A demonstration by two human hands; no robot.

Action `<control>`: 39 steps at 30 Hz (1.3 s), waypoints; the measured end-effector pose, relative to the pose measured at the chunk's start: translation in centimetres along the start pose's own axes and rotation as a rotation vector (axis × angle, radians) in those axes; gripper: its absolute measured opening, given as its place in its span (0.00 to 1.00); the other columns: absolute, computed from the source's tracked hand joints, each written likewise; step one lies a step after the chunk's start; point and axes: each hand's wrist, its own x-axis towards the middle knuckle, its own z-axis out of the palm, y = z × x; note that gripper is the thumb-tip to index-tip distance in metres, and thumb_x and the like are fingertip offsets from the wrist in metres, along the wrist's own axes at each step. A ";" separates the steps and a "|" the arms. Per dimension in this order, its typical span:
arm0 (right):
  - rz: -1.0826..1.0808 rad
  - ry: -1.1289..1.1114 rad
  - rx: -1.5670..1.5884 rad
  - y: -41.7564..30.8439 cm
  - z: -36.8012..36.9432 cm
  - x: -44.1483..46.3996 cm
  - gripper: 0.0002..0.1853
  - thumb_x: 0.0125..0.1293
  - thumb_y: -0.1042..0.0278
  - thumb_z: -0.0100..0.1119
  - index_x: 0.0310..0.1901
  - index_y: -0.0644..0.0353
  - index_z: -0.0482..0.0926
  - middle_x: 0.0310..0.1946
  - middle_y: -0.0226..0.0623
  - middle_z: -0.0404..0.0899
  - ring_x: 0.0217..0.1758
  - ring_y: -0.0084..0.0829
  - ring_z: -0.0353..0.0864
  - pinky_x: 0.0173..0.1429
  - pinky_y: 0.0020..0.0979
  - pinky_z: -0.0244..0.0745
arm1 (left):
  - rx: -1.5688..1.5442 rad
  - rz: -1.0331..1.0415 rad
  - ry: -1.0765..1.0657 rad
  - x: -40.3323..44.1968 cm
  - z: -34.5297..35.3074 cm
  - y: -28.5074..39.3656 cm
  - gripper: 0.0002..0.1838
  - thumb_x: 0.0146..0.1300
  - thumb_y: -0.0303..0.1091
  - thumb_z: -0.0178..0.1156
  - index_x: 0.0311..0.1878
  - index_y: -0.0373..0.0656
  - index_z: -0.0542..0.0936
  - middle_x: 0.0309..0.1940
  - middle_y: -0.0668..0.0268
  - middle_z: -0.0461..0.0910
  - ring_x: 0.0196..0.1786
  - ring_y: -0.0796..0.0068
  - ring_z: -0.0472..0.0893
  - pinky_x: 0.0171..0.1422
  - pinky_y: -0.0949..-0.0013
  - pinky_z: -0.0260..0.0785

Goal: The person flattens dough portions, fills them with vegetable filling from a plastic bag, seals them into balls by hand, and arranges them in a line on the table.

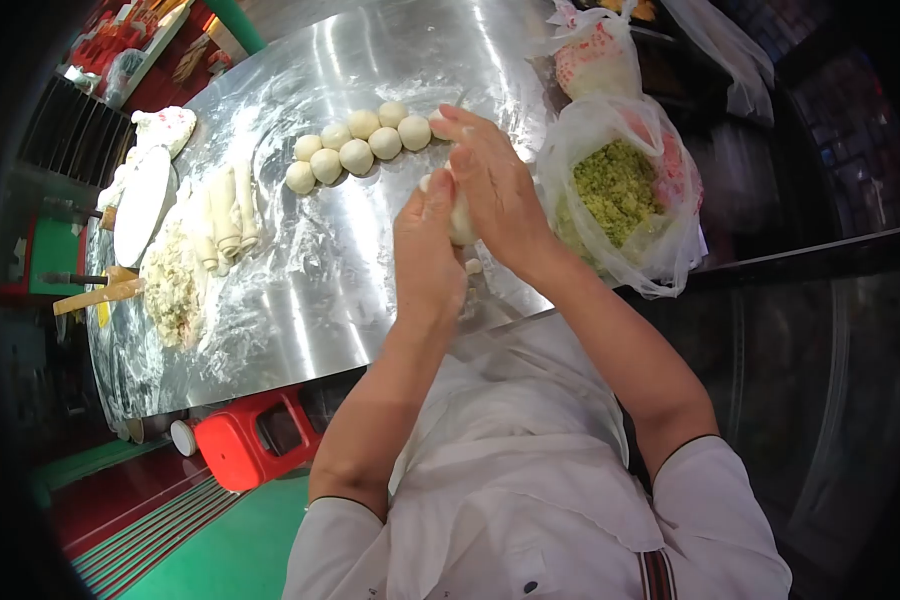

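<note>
Over the floured metal table (pixel 315 250), my left hand (pixel 429 240) and my right hand (pixel 492 190) are held close together around a pale lump of dough (pixel 462 222). The left hand's fingers are curled against the dough, its thumb pointing up. My right hand lies along the other side, its fingers stretched toward the row of dough balls. Two rows of round dough balls (pixel 356 156) sit beyond my hands. A small dough scrap (pixel 473 267) lies near my right wrist. Part of the lump is hidden by the fingers.
Rolled dough strips (pixel 225 215) and a crumbly dough heap (pixel 173 290) lie left, beside a white oval board (pixel 144 208) and a wooden-handled tool (pixel 100 296). At right are a plastic bag of green filling (pixel 618 190) and another bag (pixel 598 60). A red stool (pixel 232 445) stands below.
</note>
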 end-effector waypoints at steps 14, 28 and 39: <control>-0.081 -0.257 -0.286 2.4 -0.2 -3.7 0.04 0.70 0.72 0.55 0.38 0.62 0.76 0.32 0.43 0.75 0.41 0.46 0.75 0.51 0.44 0.67 | 0.578 -0.283 -0.069 1.5 -4.8 0.3 0.35 0.79 0.60 0.45 0.42 0.33 0.83 0.25 0.64 0.79 0.27 0.75 0.79 0.32 0.72 0.74; -0.087 -0.341 -0.445 4.3 -2.4 -9.5 0.17 0.59 0.76 0.61 0.51 0.59 0.81 0.66 0.40 0.76 0.64 0.44 0.76 0.61 0.42 0.72 | 1.304 0.155 -0.155 24.6 -4.1 4.7 0.27 0.72 0.52 0.58 0.60 0.37 0.78 0.49 0.55 0.83 0.47 0.63 0.84 0.52 0.61 0.75; 0.396 0.615 -0.578 3.7 -22.1 -12.2 0.19 0.72 0.63 0.54 0.59 0.65 0.75 0.46 0.39 0.77 0.44 0.30 0.75 0.52 0.30 0.71 | 1.442 0.352 -0.451 16.6 4.7 -1.3 0.31 0.62 0.49 0.70 0.62 0.40 0.79 0.58 0.55 0.81 0.63 0.59 0.79 0.68 0.59 0.67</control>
